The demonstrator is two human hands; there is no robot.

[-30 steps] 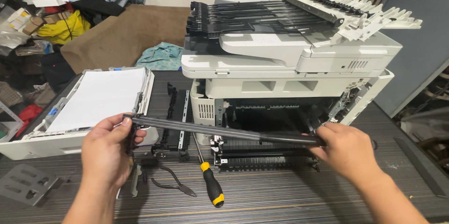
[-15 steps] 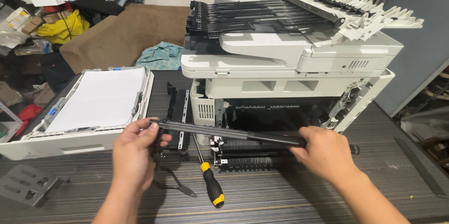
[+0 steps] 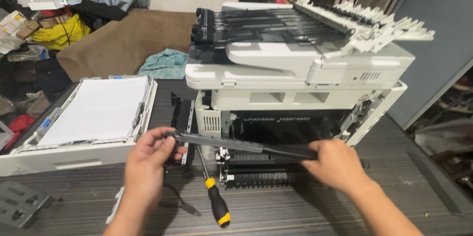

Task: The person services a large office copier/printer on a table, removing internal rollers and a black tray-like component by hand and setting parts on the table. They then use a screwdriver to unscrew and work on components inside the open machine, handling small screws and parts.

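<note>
A: Status of the long dark grey plastic bar?
B: Level, in front of the open white-grey printer, above the desk. Left hand pinches its left end, right hand wraps the right end.
A: Nearby?
B: Yellow-black-handled screwdriver lies below the bar; white paper tray sits left.

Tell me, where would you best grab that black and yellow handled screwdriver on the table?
Probably by the thick handle of the black and yellow screwdriver, from above on the near side: it lies flat on the dark table, its thin metal shaft pointing toward the printer.
</note>
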